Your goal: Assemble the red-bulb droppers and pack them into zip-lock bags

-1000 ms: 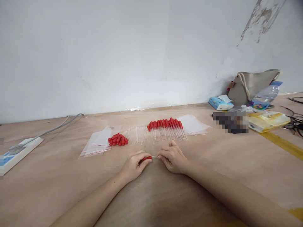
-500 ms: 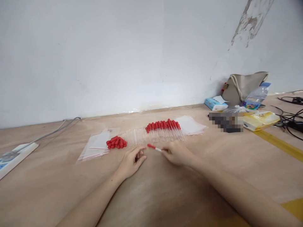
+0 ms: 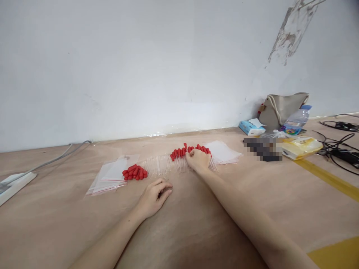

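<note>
Soft, even light covers the wall (image 3: 126, 67), with shadow darkening the table (image 3: 179, 231) low in view.

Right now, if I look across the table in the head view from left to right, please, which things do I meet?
Power strip → left plastic bags → loose red caps → clear tubes → red-capped tubes → right plastic bags → tissue pack → grey bag → black cables.

Right hand (image 3: 198, 158) over row of red-topped droppers (image 3: 178, 152), grip unclear. Left hand (image 3: 153, 196) on near tabletop (image 3: 174, 235), loosely curled. Left of row: clear tubes (image 3: 158, 165), then red bulb pile (image 3: 135, 172), then plastic bags (image 3: 110, 175). Tissue pack (image 3: 251, 128) far right.
</note>
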Motion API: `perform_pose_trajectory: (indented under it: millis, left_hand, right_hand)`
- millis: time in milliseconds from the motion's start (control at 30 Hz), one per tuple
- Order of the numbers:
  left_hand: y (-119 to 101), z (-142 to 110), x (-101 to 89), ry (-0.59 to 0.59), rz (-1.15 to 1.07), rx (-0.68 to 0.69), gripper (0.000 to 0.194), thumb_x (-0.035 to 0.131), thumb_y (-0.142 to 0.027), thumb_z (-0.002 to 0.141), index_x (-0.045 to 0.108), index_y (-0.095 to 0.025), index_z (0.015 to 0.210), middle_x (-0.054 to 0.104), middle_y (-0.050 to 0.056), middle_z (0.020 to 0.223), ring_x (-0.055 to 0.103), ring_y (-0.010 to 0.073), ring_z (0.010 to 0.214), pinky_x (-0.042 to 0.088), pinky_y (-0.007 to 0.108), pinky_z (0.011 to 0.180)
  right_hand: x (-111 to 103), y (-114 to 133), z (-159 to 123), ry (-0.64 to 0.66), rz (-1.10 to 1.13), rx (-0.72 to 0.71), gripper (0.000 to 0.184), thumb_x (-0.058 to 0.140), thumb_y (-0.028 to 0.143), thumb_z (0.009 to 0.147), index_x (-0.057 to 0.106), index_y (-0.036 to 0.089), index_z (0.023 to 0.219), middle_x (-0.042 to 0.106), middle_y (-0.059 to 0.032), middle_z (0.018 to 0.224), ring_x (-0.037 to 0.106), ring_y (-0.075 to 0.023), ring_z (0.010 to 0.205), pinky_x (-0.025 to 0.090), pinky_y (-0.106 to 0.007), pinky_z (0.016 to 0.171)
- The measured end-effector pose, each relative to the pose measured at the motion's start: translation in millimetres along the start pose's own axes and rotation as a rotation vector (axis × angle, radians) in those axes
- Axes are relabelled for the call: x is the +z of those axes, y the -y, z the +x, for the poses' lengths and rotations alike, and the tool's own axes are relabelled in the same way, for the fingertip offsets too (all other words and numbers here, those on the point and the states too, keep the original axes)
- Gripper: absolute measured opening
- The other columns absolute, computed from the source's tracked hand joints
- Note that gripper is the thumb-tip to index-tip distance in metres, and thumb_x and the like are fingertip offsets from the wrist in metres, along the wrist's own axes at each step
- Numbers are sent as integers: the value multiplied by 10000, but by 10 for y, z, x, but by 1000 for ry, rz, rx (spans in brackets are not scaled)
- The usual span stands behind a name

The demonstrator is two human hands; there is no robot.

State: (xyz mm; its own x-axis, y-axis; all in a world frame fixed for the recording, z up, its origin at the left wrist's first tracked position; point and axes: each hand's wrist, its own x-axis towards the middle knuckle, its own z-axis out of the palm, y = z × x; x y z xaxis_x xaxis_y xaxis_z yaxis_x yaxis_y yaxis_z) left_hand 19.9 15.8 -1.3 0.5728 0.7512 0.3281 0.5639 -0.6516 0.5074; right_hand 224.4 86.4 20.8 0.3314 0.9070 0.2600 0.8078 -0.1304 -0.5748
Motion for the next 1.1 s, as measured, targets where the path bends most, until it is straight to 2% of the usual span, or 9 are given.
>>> perform_pose_trajectory:
  millis: [167,267,367,433,500,633,767,933,1100]
  left_hand:
    - [-8,2,-9,5,-5,-3,174,443,-237,850,601,-195,909,559,27,819,525,121,687,408,235,612]
    - [-7,6,-7,10,-7,-9,170,446,-225,848,597,-195,919,556,26,821,521,116,678,408,232,613]
    - [-12,14,-7,11,-20,-11,175,444,-226,847,598,-196,925,560,28,829,518,112,664,407,228,598]
    - [-15,19,-8,8,-24,-12,178,444,-231,847,602,-197,922,565,28,832,519,113,663,406,229,594]
    - [-15,21,-5,2,-20,-15,180,445,-232,846,604,-199,925,569,28,834,522,117,674,407,234,603]
    - [-22,14,2,0,-15,-16,178,455,-222,840,606,-198,929,573,32,833,521,122,682,411,239,609]
    - [-44,9,-1,-6,-17,-14,174,451,-220,841,609,-189,906,573,36,821,520,128,695,415,243,622]
    - [-41,4,0,-5,-28,-18,163,466,-205,833,613,-182,900,571,39,824,529,132,713,424,248,645]
    - [-52,-15,49,-24,-31,-11,166,479,-212,824,620,-186,907,581,47,840,540,148,739,436,258,656]
  right_hand:
    - [67,-56,-12,-6,-31,-18,286,474,387,757,561,178,582,610,-7,606,548,-159,630,238,-398,812]
    - [-213,18,13,-188,81,-84,371,413,447,806,552,174,596,573,7,573,519,-137,589,248,-383,802]
    - [-597,165,32,-426,232,-277,428,306,469,859,570,171,704,534,6,581,509,-132,621,277,-336,768]
    - [-720,263,15,-463,286,-355,450,262,465,875,577,173,738,537,-1,586,511,-140,646,288,-321,747]
    - [-647,336,-27,-359,252,-374,436,284,461,869,586,181,725,563,-3,600,518,-143,659,286,-327,754]
    - [-94,404,-125,41,-5,-284,340,413,428,811,613,201,656,625,-8,653,556,-157,690,252,-369,793]
    - [358,467,-137,159,-163,-223,299,421,394,799,636,192,745,657,-62,747,590,-198,760,236,-401,807]
    - [448,610,-47,262,-259,-147,253,480,344,748,643,161,809,659,-114,823,602,-239,801,233,-434,822]
    - [446,746,49,361,-283,-87,127,557,206,664,650,156,736,663,-114,762,611,-253,768,267,-440,791]
